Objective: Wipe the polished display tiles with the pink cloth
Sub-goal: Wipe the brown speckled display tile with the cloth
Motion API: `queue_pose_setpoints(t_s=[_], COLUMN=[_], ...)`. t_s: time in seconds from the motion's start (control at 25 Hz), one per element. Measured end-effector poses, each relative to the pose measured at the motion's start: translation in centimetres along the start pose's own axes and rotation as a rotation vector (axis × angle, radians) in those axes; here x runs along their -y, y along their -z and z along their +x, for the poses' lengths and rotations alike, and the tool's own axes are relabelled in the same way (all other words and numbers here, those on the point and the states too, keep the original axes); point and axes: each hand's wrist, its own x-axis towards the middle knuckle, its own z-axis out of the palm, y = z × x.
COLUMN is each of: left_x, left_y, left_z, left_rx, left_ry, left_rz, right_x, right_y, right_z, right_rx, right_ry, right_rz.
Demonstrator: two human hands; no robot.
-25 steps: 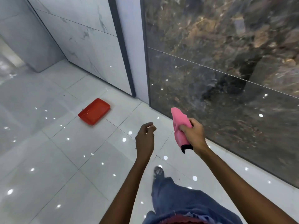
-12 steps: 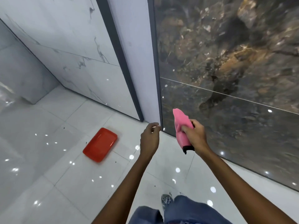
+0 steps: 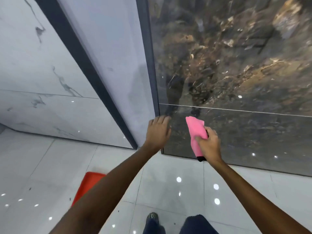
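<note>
A dark brown polished display tile (image 3: pixel 236 65) stands upright ahead, with a thin seam across it and a lower tile (image 3: pixel 253 135) below the seam. My right hand (image 3: pixel 208 146) grips the folded pink cloth (image 3: pixel 195 130), which has a black end at the bottom, just in front of the lower tile. My left hand (image 3: pixel 157 131) is open, its fingertips at the left edge of the dark tile beside the grey frame strip (image 3: pixel 148 65). Whether the cloth touches the tile I cannot tell.
White marbled wall tiles (image 3: pixel 33 73) stand at the left behind a dark strip (image 3: pixel 81 65). A red tray (image 3: pixel 87 184) lies on the glossy white floor (image 3: pixel 177 183), partly hidden by my left arm. My shoe (image 3: pixel 152 217) and trouser legs are at the bottom.
I have stepped closer to the dark tile and the view has tilted up. Both hands rose toward the tile; my left hand uncurled and reached its left edge. The red tray slid down-left in view.
</note>
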Motion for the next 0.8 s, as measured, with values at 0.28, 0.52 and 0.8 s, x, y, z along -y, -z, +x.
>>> queue_pose_setpoints(t_s=[0.28,0.52,0.8], left_x=[7.1,11.1,11.1], left_y=[-9.0,-15.7,-16.3], left_z=[12.6,18.6,19.0], left_rx=[-0.381,-0.826,-0.981], left_ry=[-0.365,-0.494,-0.494], left_rz=[0.226,0.359,0.331], right_x=[-5.0,-12.1,-12.6], right_y=[-7.8,-11.6,-9.8], right_z=[10.1,19.4,23.4], right_rx=[-0.360,-0.656,-0.986], right_ry=[0.520,0.956,1.135], right_rz=[-0.255,-0.584,-0.798])
